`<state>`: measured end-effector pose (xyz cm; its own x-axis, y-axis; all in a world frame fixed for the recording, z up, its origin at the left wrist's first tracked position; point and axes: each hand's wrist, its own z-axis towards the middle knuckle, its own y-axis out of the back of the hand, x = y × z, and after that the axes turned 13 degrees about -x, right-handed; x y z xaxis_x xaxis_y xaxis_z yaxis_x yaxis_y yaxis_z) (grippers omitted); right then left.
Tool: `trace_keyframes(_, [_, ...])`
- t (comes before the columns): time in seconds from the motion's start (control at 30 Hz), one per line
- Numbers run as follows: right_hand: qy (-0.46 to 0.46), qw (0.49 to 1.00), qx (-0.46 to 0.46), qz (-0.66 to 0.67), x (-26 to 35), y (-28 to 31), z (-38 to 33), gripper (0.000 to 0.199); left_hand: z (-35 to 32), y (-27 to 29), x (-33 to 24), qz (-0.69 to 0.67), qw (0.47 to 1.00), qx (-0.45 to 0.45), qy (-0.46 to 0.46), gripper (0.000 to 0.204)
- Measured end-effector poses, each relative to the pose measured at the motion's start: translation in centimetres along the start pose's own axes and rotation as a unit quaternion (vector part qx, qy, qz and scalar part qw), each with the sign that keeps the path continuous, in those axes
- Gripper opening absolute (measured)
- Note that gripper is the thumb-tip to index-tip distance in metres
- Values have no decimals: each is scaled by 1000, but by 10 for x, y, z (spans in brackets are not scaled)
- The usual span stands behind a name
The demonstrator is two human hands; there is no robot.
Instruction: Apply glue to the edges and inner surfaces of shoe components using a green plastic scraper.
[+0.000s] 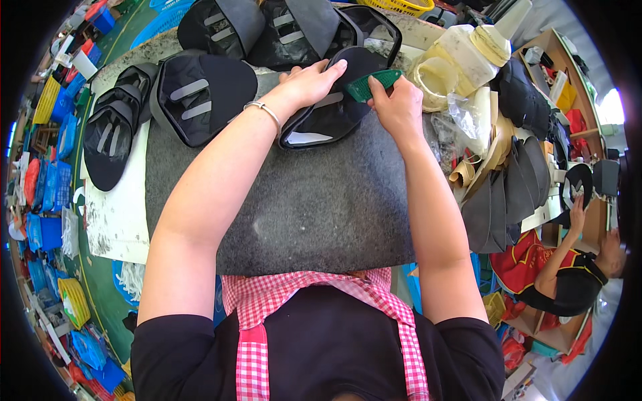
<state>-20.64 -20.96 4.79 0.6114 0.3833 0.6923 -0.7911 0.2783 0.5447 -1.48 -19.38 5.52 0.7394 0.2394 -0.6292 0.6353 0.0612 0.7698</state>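
My left hand (pixel 309 85) grips a black padded piece (pixel 364 61) with a curved, cap-like outline. Its thumb lies on the dark surface, and the other fingers are partly hidden at the edge. Two light strips and a white patch show on this piece. Pinched in my right hand (pixel 399 107) is a green plastic scraper (pixel 364 87), its flat blade against the piece. Left of my left wrist lies a similar black piece (pixel 231 80) with two grey strips. More such pieces (pixel 287 30) are spread along the far side.
A grey mat (pixel 321 194) covers the table's near part. Right of my right hand stand a yellowed glue bottle (pixel 468 57) and curved dark panels (pixel 505 200). Stacked black pieces (pixel 114 134) lie at left. A co-worker (pixel 555 274) handles a black part at far right.
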Motion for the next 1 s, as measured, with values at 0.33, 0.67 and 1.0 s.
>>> trace_keyframes(0.33, [-105, 981, 85, 139, 17, 28, -39, 15, 2, -4, 1, 40, 998, -39, -23, 83])
trace_keyframes(0.67, [-4, 987, 93, 134, 30, -12, -13, 13, 19, -10, 28, -210, 977, -33, -26, 68])
trace_keyframes(1.0, [-3, 979, 92, 182, 16, 18, -54, 11, -60, 9, 8, -133, 970, -152, -134, 57])
